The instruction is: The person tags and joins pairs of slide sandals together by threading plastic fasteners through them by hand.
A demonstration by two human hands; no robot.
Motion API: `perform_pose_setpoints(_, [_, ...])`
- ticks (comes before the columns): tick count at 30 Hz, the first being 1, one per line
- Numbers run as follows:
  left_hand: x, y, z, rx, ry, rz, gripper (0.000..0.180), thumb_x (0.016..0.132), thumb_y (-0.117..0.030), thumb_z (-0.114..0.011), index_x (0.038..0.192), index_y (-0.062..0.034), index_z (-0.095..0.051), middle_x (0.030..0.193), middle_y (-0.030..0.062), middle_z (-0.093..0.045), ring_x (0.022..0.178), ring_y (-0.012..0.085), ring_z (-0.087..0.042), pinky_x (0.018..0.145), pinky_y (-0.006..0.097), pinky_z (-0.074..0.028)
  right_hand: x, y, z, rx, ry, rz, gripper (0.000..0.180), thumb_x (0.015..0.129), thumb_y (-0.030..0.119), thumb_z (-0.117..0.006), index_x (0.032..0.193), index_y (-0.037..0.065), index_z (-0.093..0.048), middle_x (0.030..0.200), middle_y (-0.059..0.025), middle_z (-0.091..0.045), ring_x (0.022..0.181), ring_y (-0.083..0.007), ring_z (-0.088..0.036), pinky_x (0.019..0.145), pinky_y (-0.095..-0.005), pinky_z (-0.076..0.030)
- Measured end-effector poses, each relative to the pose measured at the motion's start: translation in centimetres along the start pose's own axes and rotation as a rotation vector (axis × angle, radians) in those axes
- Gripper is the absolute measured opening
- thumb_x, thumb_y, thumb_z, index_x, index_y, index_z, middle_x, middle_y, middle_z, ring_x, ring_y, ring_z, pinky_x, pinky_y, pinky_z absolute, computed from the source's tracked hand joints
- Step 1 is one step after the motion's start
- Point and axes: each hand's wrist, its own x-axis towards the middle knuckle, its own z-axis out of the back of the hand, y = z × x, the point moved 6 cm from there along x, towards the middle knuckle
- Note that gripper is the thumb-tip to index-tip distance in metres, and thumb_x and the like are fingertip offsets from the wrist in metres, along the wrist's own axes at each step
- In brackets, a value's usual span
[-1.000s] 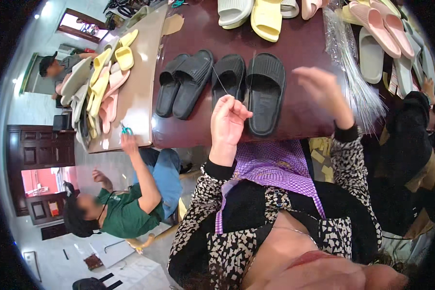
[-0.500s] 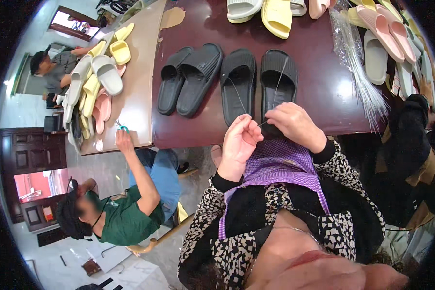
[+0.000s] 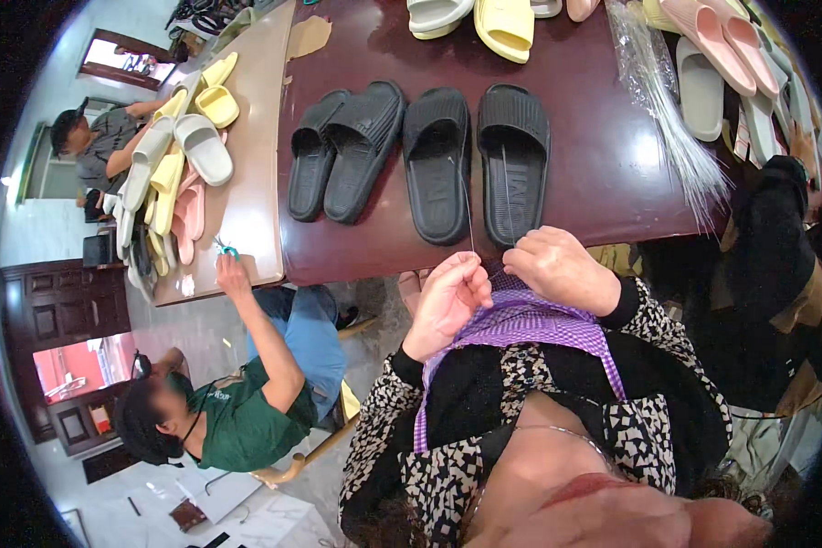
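My left hand [image 3: 449, 297] is closed in a pinch at the table's front edge, holding one end of a thin clear plastic strand [image 3: 470, 233]. Beside it, my right hand [image 3: 564, 272] is closed too, palm down, fingertips pinching the strand's other part. Its loose ends reach up over a pair of black slide slippers, the left one [image 3: 437, 205] and the right one [image 3: 513, 196], lying side by side with toes away from me. Whether the strand passes through the slippers cannot be seen. Another black pair [image 3: 365, 155] lies to their left, one slipper overlapping the other.
A bundle of clear strands [image 3: 671, 137] lies on the dark red table [image 3: 603, 183] at right, beside heaped pink and grey slippers [image 3: 700, 91]. Yellow and grey slippers [image 3: 504, 29] lie at the far edge. Left, a seated person holds teal-handled scissors [image 3: 227, 249] near another slipper pile [image 3: 166, 178].
Both my hands have drawn back toward my body, away from the slippers. The strand's ends, spread apart before, now stand closer to parallel. The seated person's head has tilted slightly.
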Motion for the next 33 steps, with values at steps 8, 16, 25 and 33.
perform_pose_setpoints(8, [4.0, -3.4, -1.3, 0.063, 0.108, -0.084, 0.008, 0.093, -0.012, -0.054, 0.096, -0.0051, -0.055, 0.075, 0.0061, -0.059, 0.070, 0.0198, -0.061, 0.061, 0.036, -0.055, 2.1, -3.5, 0.5, -0.172, 0.025, -0.055, 0.009, 0.076, 0.012, -0.063, 0.073, 0.005, -0.059, 0.068, -0.0101, -0.056, 0.071, -0.0274, -0.059, 0.063, -0.0379, -0.046])
perform_pose_setpoints(16, [9.6, -6.2, -3.1, 0.034, 0.173, -0.187, 0.010, 0.092, -0.010, -0.052, 0.090, -0.0025, -0.058, 0.087, 0.0120, -0.066, 0.083, 0.0265, -0.066, 0.073, 0.043, -0.056, 4.9, -8.3, 1.1, -0.284, 0.040, -0.242, 0.010, 0.081, 0.011, -0.056, 0.076, 0.004, -0.062, 0.075, -0.0132, -0.063, 0.076, -0.0318, -0.064, 0.069, -0.0398, -0.051])
perform_pose_setpoints(25, [10.7, -6.5, -4.6, -0.038, 0.065, -0.308, 0.012, 0.090, -0.007, -0.051, 0.087, 0.0009, -0.059, 0.086, 0.0177, -0.066, 0.083, 0.0321, -0.066, 0.079, 0.047, -0.055, 3.3, -8.2, 4.8, -0.038, -0.386, -0.249, 0.015, 0.082, 0.007, -0.058, 0.093, -0.001, -0.065, 0.083, -0.0198, -0.064, 0.080, -0.0350, -0.063, 0.069, -0.0387, -0.051])
perform_pose_setpoints(33, [9.2, -5.2, -3.2, -0.109, 0.234, -0.323, 0.011, 0.089, -0.007, -0.050, 0.086, 0.0011, -0.058, 0.087, 0.0220, -0.065, 0.083, 0.0380, -0.065, 0.076, 0.051, -0.055, 2.2, -17.4, 6.7, -0.255, -0.289, -0.622, 0.037, 0.087, 0.032, -0.058, 0.079, -0.004, -0.065, 0.084, -0.0277, -0.060, 0.080, -0.0429, -0.060, 0.071, -0.0473, -0.046])
